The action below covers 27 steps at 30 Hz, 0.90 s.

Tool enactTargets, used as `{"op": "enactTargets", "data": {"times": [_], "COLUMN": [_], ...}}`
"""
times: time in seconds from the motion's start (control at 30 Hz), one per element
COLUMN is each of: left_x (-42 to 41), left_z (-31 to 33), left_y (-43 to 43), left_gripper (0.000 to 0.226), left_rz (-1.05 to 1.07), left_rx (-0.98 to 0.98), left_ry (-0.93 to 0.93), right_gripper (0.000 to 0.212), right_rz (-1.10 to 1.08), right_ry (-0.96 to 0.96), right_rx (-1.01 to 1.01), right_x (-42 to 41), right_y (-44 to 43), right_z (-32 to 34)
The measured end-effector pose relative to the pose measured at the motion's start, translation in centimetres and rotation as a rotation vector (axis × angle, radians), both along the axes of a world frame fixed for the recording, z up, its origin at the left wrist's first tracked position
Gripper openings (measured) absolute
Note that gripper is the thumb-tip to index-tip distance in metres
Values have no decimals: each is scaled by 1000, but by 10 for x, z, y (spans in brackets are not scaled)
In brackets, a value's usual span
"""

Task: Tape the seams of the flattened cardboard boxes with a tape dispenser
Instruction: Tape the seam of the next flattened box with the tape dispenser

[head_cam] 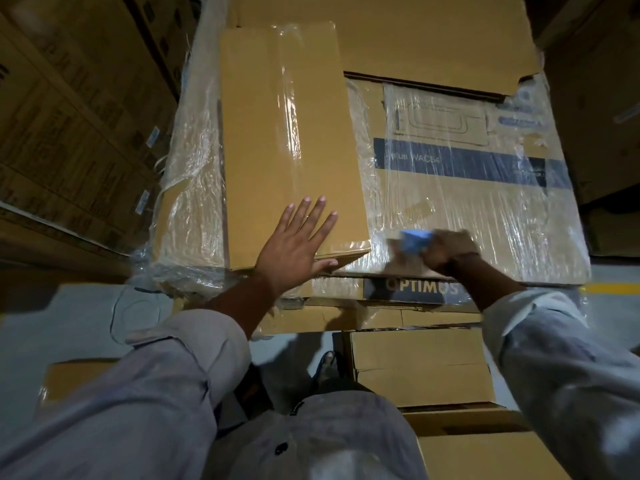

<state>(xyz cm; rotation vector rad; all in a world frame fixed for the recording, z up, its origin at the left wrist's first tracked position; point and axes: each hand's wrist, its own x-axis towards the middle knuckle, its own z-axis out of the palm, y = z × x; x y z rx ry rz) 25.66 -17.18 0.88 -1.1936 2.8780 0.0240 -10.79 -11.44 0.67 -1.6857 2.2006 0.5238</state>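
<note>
A flattened brown cardboard box (277, 140) lies lengthwise on a big plastic-wrapped printed carton (485, 188). Clear tape runs down its middle seam. My left hand (294, 244) presses flat on the near end of the flattened box, fingers spread and thumb over the front edge. To its right, my right hand (448, 249) grips a blue tape dispenser (414, 240), blurred with motion, just above the wrapped carton beside the flat box's near right corner.
Another cardboard sheet (415, 39) covers the far part of the stack. Stacked cartons (69, 116) rise on the left. Smaller brown boxes (422, 368) sit on the grey floor (69, 323) near my legs, right of centre. A yellow floor line (613, 289) shows at right.
</note>
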Motion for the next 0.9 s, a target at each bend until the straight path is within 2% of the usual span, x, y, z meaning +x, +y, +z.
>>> {"op": "enactTargets", "data": {"times": [0.07,0.17,0.2,0.33,0.43,0.6,0.73,0.83,0.9], "left_x": [0,-6,-5,-5,-3,-5,21,67,89], "left_z": [-3,-3,-3,-9,-16,-14,-9,-19,-26], "left_y": [1,-1,-1,-6,-4,-12,-9,13,26], "left_gripper": [93,93,93,94,93,98,98,95,89], "left_rz": [-3,6,11,-9,-26,-32,54,284,472], "left_rx": [-17,-17,-6,-26,-84,-60,30,-29,67], "left_ry": [-1,-33,-46,-37,32,13,124,212,354], "right_gripper": [45,45,44,36,31,37,40,45,44], "right_rz": [-196,-241,-216,-193,-285,-344,-490,-664,-755], "right_ry": [117,106,110,40,-96,-235,-283,-442,-616], "right_rx": [124,225,200,-22,-235,-357,-452,-731,-890], "right_x": [-45,-91,-97,-89,-48,7,23,47,81], "right_y": [21,40,42,26,3,-26,-24,-10,-2], "right_z": [9,25,22,-28,-66,-113,-103,-67,-36]}}
